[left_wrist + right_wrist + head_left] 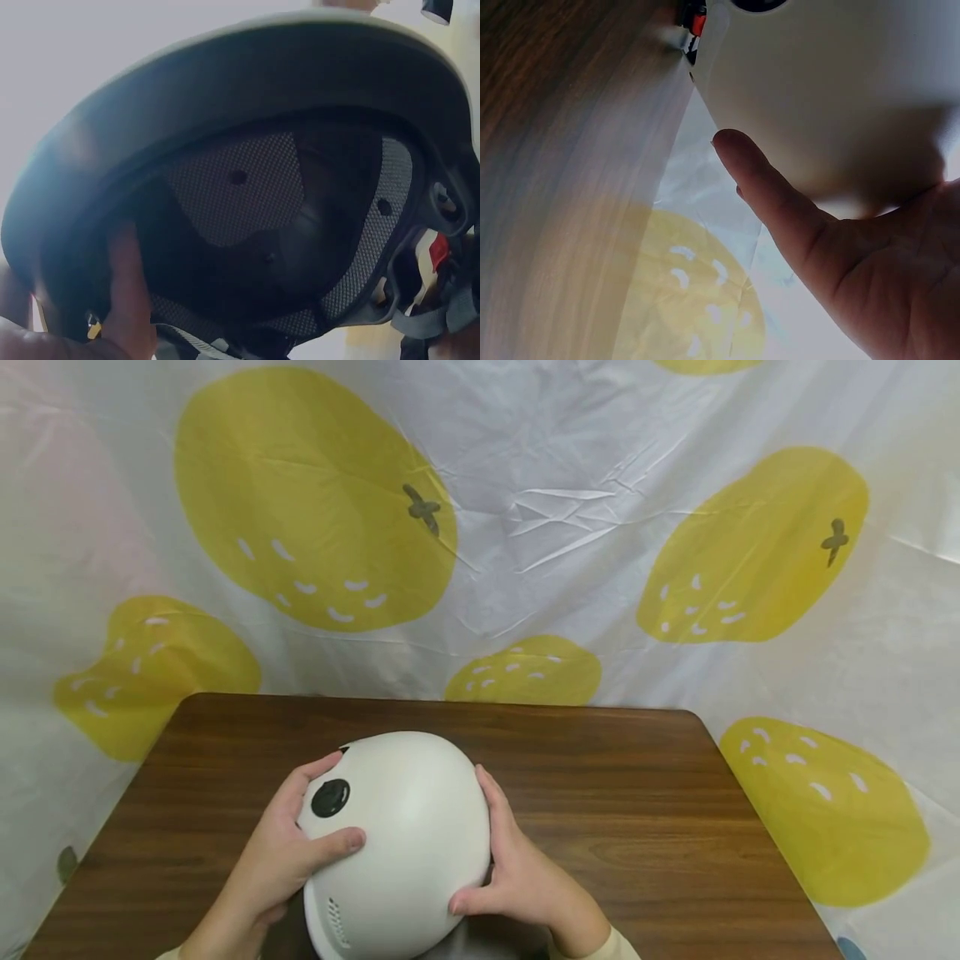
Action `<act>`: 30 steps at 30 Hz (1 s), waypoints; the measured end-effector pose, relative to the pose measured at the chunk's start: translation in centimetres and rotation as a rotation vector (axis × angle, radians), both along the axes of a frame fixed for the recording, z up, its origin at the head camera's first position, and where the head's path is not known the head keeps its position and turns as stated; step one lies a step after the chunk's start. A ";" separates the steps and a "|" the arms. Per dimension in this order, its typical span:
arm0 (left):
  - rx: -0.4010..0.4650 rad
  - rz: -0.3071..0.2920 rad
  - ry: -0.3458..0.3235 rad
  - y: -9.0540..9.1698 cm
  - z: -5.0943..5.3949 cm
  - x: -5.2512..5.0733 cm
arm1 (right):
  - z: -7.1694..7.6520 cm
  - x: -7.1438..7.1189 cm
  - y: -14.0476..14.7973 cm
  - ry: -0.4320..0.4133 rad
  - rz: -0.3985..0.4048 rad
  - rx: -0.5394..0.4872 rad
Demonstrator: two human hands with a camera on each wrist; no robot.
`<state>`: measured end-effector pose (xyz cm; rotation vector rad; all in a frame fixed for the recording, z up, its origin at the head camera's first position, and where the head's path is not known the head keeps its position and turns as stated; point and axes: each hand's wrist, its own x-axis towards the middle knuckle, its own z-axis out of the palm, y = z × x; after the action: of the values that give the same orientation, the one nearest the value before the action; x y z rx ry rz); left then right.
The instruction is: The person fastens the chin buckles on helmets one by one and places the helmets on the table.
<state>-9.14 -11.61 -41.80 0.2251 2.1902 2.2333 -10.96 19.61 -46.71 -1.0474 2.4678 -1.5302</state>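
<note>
A white helmet [412,827] with a black round vent on its side is held tilted above the table between both hands. My left hand [288,852] grips its left edge, the thumb lying on the shell. In the left wrist view, a finger [129,292] reaches inside the rim, near the dark interior with its mesh padding [240,180]. On the opposite side, my right hand [517,868] holds the smooth shell, thumb and fingers spread apart. A grey strap [431,322] and a red buckle part [439,253] show at the helmet's edge.
Beneath the helmet is a brown wooden table [615,810] with rounded far corners. A white curtain [547,535] printed with yellow fruit hangs behind it and along both sides.
</note>
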 end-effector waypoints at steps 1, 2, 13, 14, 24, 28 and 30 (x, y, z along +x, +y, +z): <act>0.007 0.004 -0.001 0.1 0.0 0.0 | 0.0 0.0 0.0 0.003 0.000 -0.001; 0.016 0.007 -0.004 0.1 0.0 0.0 | 0.0 0.0 0.0 0.006 0.002 -0.001; 0.115 0.002 -0.098 0.5 0.0 -0.2 | 0.0 0.0 0.0 0.009 0.002 -0.010; 0.123 0.000 -0.101 0.5 0.0 -0.2 | 0.0 0.0 0.0 0.011 0.002 -0.010; 0.198 -0.034 -0.128 0.7 -0.2 -0.3 | 0.0 0.0 0.1 -0.005 0.003 -0.013; 0.206 -0.040 -0.142 0.7 -0.3 -0.4 | -0.1 -0.1 0.1 0.001 0.010 -0.021; 0.213 -0.038 -0.154 0.7 -0.4 -0.4 | -0.1 -0.1 0.1 0.000 0.010 -0.024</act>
<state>-9.53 -10.96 -42.22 0.0907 1.8596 2.3746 -11.04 19.67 -46.77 -1.0625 2.4462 -1.5611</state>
